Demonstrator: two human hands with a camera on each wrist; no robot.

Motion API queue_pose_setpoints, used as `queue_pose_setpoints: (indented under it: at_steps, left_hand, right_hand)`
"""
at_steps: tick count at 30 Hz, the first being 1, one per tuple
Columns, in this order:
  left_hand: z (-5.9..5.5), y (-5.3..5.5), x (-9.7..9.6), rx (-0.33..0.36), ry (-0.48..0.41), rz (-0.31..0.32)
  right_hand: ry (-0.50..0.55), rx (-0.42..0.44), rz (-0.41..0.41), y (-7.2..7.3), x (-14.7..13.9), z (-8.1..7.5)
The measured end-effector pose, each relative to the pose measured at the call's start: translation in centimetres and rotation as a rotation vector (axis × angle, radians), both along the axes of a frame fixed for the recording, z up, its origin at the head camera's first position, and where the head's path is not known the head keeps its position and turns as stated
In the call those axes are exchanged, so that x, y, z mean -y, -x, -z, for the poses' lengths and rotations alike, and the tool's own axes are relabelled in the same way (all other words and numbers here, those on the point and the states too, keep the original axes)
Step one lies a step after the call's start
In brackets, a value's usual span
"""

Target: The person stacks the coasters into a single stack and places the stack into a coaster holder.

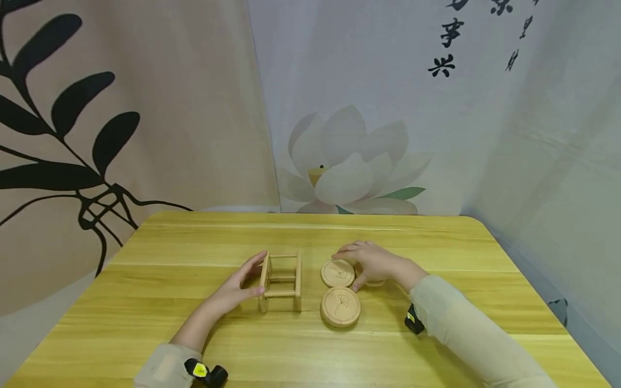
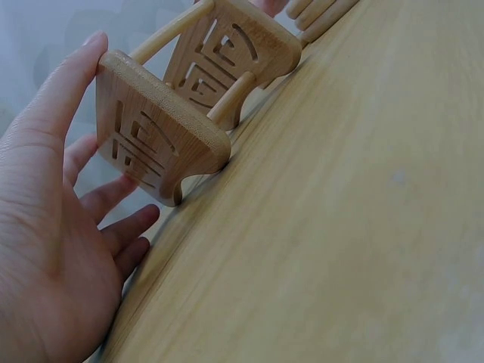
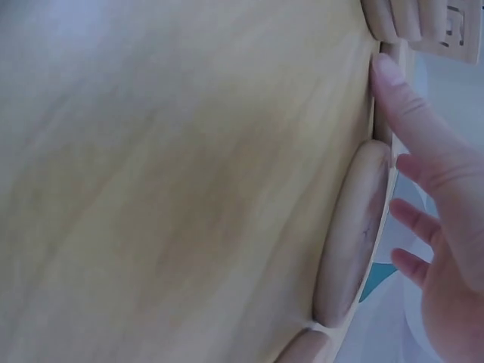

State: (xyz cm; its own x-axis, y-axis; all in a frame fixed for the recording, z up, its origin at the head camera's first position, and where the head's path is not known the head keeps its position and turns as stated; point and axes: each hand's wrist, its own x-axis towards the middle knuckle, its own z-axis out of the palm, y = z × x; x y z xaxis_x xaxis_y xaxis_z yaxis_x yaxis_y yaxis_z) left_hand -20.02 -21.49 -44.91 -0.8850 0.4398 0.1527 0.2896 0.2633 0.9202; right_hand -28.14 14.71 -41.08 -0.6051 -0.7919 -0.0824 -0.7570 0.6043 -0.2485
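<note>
My left hand [image 1: 235, 285] holds the left side of a small wooden rack [image 1: 282, 294]. Its thumb lies at the near edge of a side panel with cut-out slots [image 2: 162, 125], its fingers reaching round the far side. Farther right, my right hand [image 1: 371, 261] grips a round wooden coaster [image 1: 338, 274] with a carved leaf, thumb at the near edge and fingertips at the far one. In the right wrist view the other fingers hang loose. Nearer the front is a stack of coasters [image 1: 341, 307], same leaf on top. Another coaster [image 3: 355, 234] lies partly hidden under my right hand.
All of this stands on a wood-grain table [image 1: 204, 242]. Behind it hangs a cloth backdrop [image 1: 194, 108] printed with dark leaves, a lotus and writing. Part of one more coaster [image 3: 306, 348] shows at the bottom of the right wrist view.
</note>
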Motion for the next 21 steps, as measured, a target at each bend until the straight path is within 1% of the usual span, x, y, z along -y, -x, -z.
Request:
queue_pose_setpoints:
  at_steps: [5, 10, 21]
  left_hand:
    - [0.0, 0.0, 0.1, -0.001, 0.003, -0.002]
    - [-0.2, 0.0, -0.1, -0.004, 0.012, -0.005]
    - [-0.2, -0.2, -0.2, 0.005, 0.009, -0.008]
  right_hand:
    - [0.025, 0.02, -0.003, 0.5, -0.2, 0.6]
    - [0.05, 0.052, -0.007, 0.6, -0.3, 0.8]
    - [0.093, 0.057, -0.05, 0.5, -0.3, 1.2]
